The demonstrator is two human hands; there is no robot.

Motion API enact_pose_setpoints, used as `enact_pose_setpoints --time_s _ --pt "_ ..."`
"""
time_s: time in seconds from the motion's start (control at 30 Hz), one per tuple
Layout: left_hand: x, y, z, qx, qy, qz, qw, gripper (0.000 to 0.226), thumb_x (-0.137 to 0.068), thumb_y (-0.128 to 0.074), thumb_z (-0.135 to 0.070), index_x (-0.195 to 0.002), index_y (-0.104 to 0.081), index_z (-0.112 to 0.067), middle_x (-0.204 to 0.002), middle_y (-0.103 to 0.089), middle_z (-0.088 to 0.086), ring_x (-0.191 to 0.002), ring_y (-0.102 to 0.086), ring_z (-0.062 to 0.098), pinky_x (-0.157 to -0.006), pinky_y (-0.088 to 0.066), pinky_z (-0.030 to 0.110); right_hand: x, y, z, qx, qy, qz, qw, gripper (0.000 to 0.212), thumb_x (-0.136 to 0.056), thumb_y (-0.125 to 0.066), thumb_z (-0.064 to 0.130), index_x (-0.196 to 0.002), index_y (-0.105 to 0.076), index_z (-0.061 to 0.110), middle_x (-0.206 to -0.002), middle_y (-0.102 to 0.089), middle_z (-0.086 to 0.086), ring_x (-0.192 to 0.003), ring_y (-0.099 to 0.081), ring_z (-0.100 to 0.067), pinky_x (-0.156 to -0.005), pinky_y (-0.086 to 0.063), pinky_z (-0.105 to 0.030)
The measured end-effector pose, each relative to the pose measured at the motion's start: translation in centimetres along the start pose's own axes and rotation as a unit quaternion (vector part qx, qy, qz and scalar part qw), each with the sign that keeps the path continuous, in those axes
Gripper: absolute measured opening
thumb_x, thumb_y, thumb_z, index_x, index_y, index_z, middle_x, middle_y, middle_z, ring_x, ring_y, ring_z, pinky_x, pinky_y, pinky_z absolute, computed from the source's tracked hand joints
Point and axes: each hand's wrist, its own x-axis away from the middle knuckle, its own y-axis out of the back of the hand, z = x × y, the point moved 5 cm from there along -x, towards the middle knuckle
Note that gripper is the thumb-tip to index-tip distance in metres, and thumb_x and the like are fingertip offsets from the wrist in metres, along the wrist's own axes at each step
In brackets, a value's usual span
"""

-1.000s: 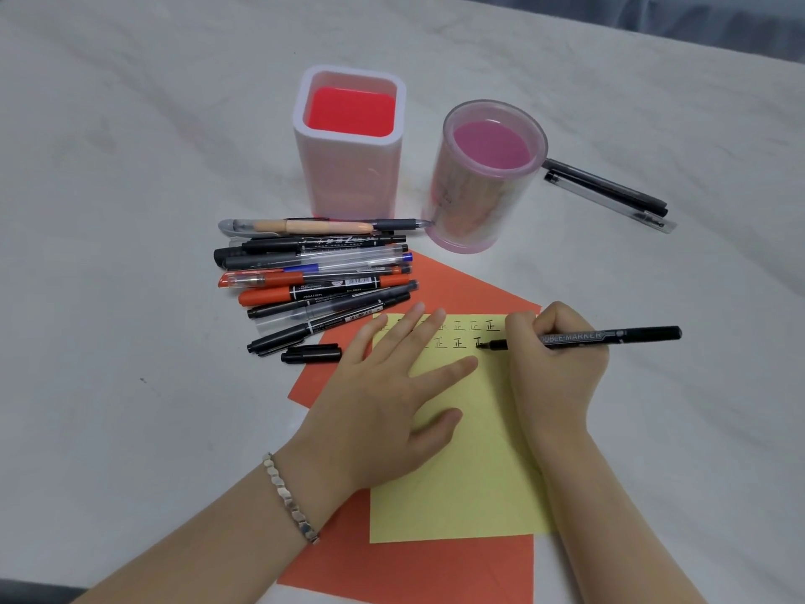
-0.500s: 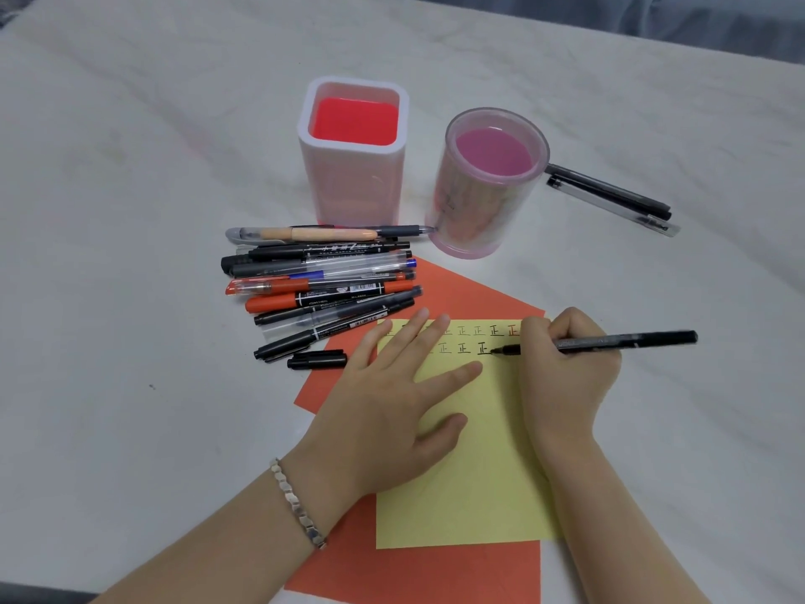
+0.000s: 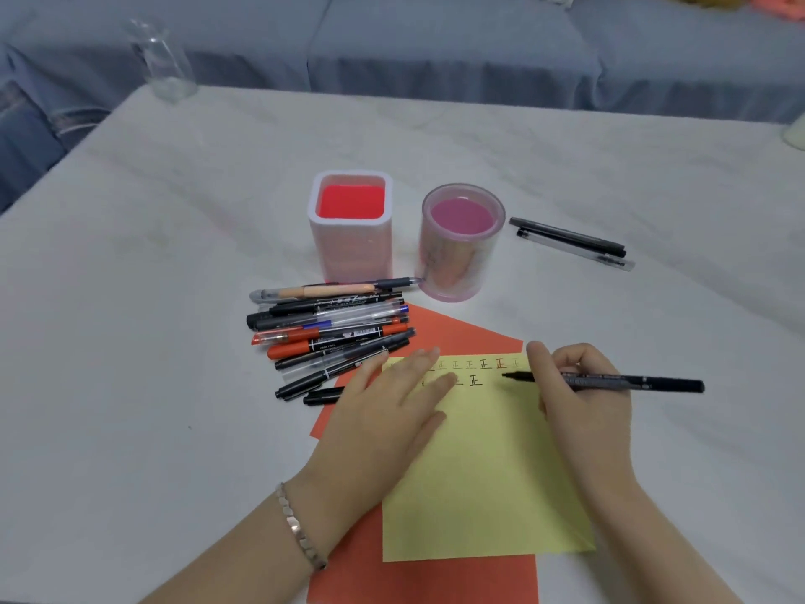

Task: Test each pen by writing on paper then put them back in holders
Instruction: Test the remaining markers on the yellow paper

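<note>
A: Where's the pen being tested?

B: The black pen (image 3: 610, 380) is in the right hand (image 3: 583, 394), fingers curled round its barrel. Its tip is over the yellow paper (image 3: 488, 473), just right of the second row of characters. Whether it touches, I can't tell.

A: And the left hand?

B: The left hand (image 3: 383, 411) lies flat on the yellow paper, fingers straight and slightly spread.

A: Around that?

B: An orange sheet (image 3: 435, 581) lies under the yellow one. A pile of pens (image 3: 331, 337) and a loose black cap (image 3: 322, 396) sit to the left. Behind stand a square holder (image 3: 350, 228) and a round holder (image 3: 459, 246), with two more pens (image 3: 570, 241) right of the round one.
</note>
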Motion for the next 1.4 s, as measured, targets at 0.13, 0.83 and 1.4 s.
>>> enact_pose_setpoints --time_s 0.13,0.83,1.4 --pt "0.6 3.0 2.4 -0.064 0.061 -0.041 0.995 0.028 -0.078 -0.046 -0.022 -0.098 -0.064 -0.017 -0.089 -0.066 0.001 -0.083 -0.054 0.018 -0.072 -0.034 0.031 0.9 1.0 -0.1 0.002 -0.008 0.022 1.0 0.034 -0.08 -0.069 0.022 -0.055 -0.046 0.018 -0.044 -0.043 0.009 -0.046 -0.038 -0.009 -0.053 -0.031 -0.028" --pt "4.1 4.1 4.9 -0.033 0.281 0.114 0.952 0.023 -0.095 -0.047 -0.032 -0.112 -0.058 -0.022 -0.107 -0.052 -0.004 -0.1 -0.049 0.013 -0.075 -0.04 0.021 2.7 2.0 2.2 -0.007 0.018 0.074 0.997 0.033 -0.08 -0.069 0.016 -0.057 -0.046 0.01 -0.038 -0.042 0.007 -0.037 -0.037 -0.005 -0.04 -0.028 -0.012" --pt "2.4 6.9 0.3 0.403 0.287 -0.074 0.865 0.025 -0.083 -0.065 -0.01 -0.086 -0.065 -0.035 -0.088 -0.066 -0.024 -0.085 -0.061 -0.002 -0.071 -0.046 0.013 5.2 -1.9 5.2 -0.202 -0.009 0.268 0.942 0.07 -0.058 -0.052 0.083 -0.08 -0.076 0.02 -0.074 -0.073 -0.016 -0.071 -0.071 -0.029 -0.062 -0.053 -0.022"
